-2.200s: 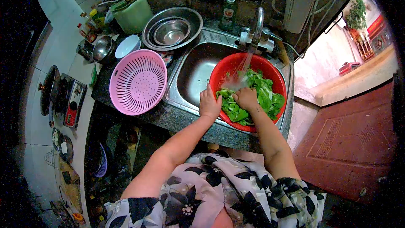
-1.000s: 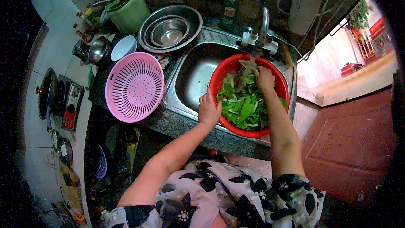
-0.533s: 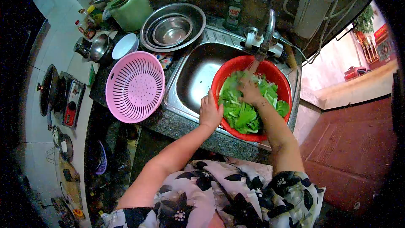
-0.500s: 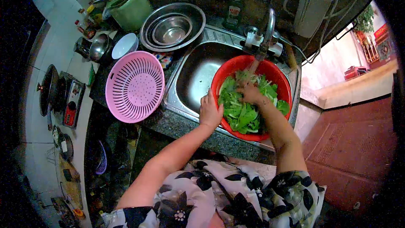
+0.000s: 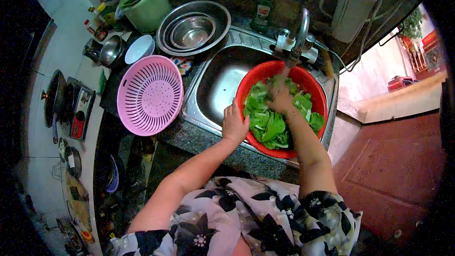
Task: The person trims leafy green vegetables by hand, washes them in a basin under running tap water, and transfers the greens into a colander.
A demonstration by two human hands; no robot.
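Note:
A red basin (image 5: 320, 96) full of leafy greens (image 5: 271, 127) rests over the right side of the steel sink (image 5: 215, 88). My left hand (image 5: 235, 124) grips the basin's left rim, thumb toward the near side and fingers along the outside. My right hand (image 5: 282, 101) is down among the leaves, below the faucet (image 5: 302, 33). Water from the spout falls close to it. Its fingers are blurred and partly hidden by water and greens, so their grip is unclear.
Left of the sink stands a pink colander (image 5: 154, 96). Behind it are a white bowl (image 5: 140, 50) and nested steel bowls (image 5: 193, 29). A green dish soap bottle (image 5: 261, 12) stands behind the sink. A gas stove (image 5: 81, 114) is at far left.
My right hand has shifted slightly up within the greens, and the leaves are rearranged, with broad ones now on top at the front. My left hand stays on the rim.

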